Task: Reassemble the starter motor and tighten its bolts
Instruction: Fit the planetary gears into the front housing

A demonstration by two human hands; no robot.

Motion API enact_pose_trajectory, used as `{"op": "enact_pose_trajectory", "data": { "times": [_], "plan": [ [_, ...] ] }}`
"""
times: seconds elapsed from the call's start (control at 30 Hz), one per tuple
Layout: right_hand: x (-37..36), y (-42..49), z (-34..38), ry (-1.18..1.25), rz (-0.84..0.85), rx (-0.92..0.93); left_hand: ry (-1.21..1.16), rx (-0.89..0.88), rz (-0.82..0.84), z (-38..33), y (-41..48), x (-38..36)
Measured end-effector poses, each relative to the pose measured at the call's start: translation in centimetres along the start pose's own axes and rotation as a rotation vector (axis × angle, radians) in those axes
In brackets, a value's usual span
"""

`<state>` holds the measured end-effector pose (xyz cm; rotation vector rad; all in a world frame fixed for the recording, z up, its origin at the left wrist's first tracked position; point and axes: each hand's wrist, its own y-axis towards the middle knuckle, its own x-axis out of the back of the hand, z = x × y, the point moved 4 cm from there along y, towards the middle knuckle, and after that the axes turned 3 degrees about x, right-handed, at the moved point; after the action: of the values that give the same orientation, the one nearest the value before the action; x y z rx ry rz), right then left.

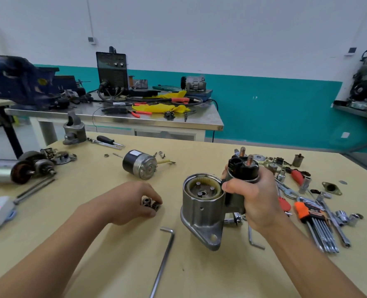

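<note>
Tan workbench [199, 151], left hand [131, 203] pinching two gears [151, 203], right hand [251, 196] gripping one starter housing [202, 207]

head view | worn high | faces forward-down | close over workbench [118, 250]

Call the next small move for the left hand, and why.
Probably lift the small gears and carry them to the open housing. The left hand has its fingertips on them on the table, the right hand holds the housing upright by the solenoid, and its three pins stand bare inside the toothed ring.
</note>
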<state>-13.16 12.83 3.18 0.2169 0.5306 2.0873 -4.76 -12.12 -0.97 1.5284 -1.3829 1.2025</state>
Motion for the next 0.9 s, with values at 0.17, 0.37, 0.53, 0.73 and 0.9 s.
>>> {"op": "enact_pose_trajectory", "data": {
  "times": [0.17,0.37,0.53,0.73,0.9],
  "plan": [
    [0.2,0.0,-0.1,-0.016,0.004,0.004,-0.260,-0.070,-0.280,-1.5,-0.2,2.1],
    [0.3,0.1,-0.3,-0.026,-0.006,0.005,-0.823,-0.304,-0.221,-7.5,-1.0,5.2],
    [0.3,0.2,-0.3,-0.065,0.001,0.005,-0.979,-0.298,-0.204,-8.4,-0.9,2.1],
    [0.5,0.2,-0.5,-0.073,-0.015,-0.006,-1.099,-0.257,-0.281,-8.4,-0.8,0.8],
    [0.5,0.2,-0.6,-0.076,-0.016,-0.004,-1.074,-0.270,-0.354,-8.9,-0.7,0.8]
  ]
}}
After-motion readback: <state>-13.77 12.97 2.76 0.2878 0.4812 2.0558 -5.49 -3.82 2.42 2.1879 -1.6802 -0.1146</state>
